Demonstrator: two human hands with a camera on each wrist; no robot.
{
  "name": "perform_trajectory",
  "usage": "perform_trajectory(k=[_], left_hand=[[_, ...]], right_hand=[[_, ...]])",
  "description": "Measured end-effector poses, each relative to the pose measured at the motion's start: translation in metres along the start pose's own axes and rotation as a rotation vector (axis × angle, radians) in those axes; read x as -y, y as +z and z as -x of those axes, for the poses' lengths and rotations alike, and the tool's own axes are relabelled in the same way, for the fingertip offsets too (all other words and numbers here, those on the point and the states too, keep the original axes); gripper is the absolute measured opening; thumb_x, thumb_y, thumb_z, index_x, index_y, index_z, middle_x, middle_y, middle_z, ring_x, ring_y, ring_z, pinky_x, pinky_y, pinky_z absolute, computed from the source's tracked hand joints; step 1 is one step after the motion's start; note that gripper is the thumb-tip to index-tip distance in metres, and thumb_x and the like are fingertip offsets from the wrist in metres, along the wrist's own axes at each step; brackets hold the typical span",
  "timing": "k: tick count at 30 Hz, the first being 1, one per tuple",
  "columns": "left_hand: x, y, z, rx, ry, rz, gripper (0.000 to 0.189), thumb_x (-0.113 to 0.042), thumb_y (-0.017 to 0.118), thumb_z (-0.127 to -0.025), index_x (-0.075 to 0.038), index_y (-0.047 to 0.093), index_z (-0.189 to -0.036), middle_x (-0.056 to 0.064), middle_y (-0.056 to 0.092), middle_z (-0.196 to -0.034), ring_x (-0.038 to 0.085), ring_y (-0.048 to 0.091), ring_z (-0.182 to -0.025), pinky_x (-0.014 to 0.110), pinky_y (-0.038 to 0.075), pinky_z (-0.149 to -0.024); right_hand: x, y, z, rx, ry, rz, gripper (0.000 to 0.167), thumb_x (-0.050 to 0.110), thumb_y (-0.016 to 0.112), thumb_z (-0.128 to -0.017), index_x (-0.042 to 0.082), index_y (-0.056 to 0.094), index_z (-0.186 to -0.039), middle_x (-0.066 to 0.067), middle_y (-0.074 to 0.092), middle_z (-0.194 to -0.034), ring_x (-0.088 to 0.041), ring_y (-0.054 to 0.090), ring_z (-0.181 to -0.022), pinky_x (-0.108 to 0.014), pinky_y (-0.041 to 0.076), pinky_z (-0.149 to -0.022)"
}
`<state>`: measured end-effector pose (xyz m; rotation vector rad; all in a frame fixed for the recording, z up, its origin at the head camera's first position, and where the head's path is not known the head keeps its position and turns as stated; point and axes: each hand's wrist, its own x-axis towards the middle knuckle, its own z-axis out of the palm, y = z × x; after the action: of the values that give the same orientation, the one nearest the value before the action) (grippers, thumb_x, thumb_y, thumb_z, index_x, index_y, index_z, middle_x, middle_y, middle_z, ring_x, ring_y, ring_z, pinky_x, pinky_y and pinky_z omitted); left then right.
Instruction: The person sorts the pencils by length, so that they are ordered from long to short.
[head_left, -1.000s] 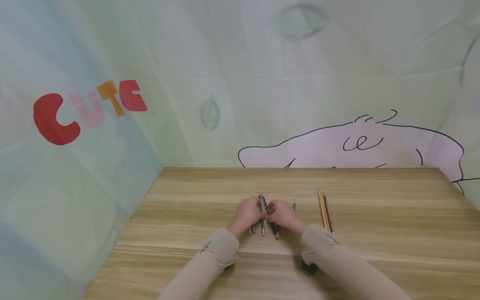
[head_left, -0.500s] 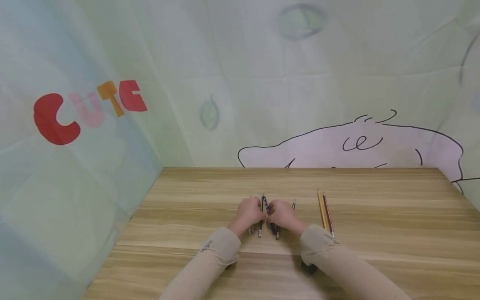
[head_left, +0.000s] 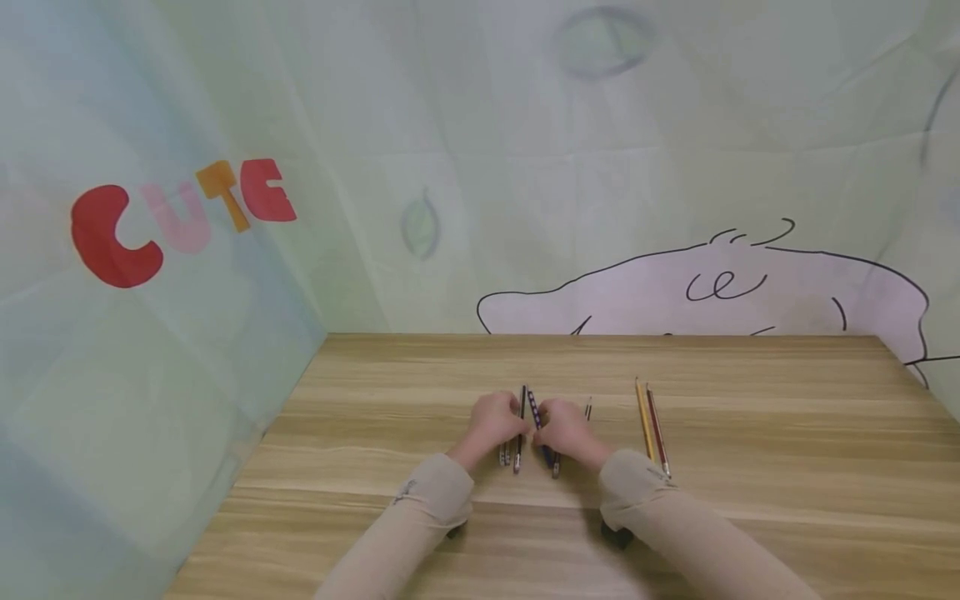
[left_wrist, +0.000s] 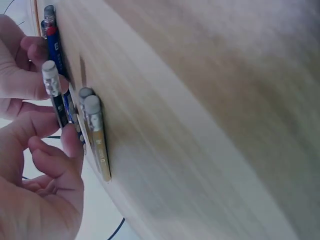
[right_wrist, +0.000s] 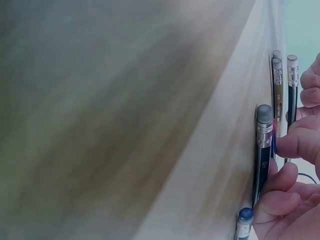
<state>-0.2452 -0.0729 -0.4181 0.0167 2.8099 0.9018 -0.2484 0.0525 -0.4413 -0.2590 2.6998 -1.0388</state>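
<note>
My left hand [head_left: 495, 423] pinches a black pencil [left_wrist: 54, 90] with a white eraser, its eraser end raised off the table in the left wrist view. My right hand [head_left: 567, 427] pinches a blue pencil with pale dots [head_left: 535, 408], which slants beside the black one; their far ends lie close together. Under the left hand lie two pencils, one of them a gold-brown pencil [left_wrist: 101, 150] with a grey eraser. A dark pencil marked HB [right_wrist: 263, 155] lies on the table beneath the right hand, partly hidden by its fingers.
To the right lie a yellow pencil [head_left: 644, 421] and a dark red pencil [head_left: 657, 425], side by side. The wooden table [head_left: 390, 375] meets a printed cloth backdrop [head_left: 375, 167] at its back and left edges.
The black pencil in the left hand has shifted and turned slightly, its eraser end swinging left. The left hand has moved a little left. The right hand stays nearly still.
</note>
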Motion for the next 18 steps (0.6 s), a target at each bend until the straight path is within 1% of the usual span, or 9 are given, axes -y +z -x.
perform_trajectory(k=[4,9,13,18], left_hand=[[-0.0003,-0.0021,0.0017,-0.014,-0.006,0.062,0.032,-0.015,0.070,-0.071,-0.002,0.061,-0.098,0.008,0.061,-0.082,0.013,0.053,-0.061,0.022,0.044,-0.052],[-0.0002,-0.0016,0.0006,-0.045,-0.015,0.113,0.030,-0.015,0.068,-0.071,-0.004,0.061,-0.099,0.003,0.060,-0.072,0.010,0.050,-0.053,0.019,0.041,-0.046],[-0.0005,-0.0010,0.0002,-0.075,-0.026,0.161,0.030,-0.015,0.067,-0.072,-0.005,0.062,-0.099,0.002,0.061,-0.069,0.009,0.049,-0.050,0.017,0.040,-0.043],[-0.0014,-0.0001,0.0017,-0.114,-0.019,0.217,0.030,-0.016,0.066,-0.072,-0.005,0.061,-0.100,0.006,0.066,-0.078,0.010,0.053,-0.054,0.019,0.043,-0.046]], right_hand=[[-0.0011,0.0004,0.0003,-0.016,-0.009,-0.016,0.038,0.008,0.070,-0.067,-0.003,0.058,-0.101,-0.007,0.061,-0.079,-0.013,0.053,-0.061,-0.021,0.044,-0.053],[-0.0019,0.0002,0.0025,-0.026,-0.012,-0.087,0.038,0.007,0.068,-0.068,-0.003,0.058,-0.103,-0.010,0.062,-0.085,-0.013,0.053,-0.061,-0.022,0.045,-0.054],[-0.0017,-0.0016,0.0048,-0.056,-0.027,-0.127,0.039,0.005,0.068,-0.068,-0.003,0.057,-0.104,-0.010,0.062,-0.079,-0.014,0.053,-0.058,-0.023,0.045,-0.052],[-0.0025,-0.0084,0.0066,-0.087,-0.019,-0.210,0.045,0.003,0.065,-0.068,-0.004,0.053,-0.111,-0.007,0.060,-0.068,-0.014,0.052,-0.052,-0.023,0.044,-0.046]])
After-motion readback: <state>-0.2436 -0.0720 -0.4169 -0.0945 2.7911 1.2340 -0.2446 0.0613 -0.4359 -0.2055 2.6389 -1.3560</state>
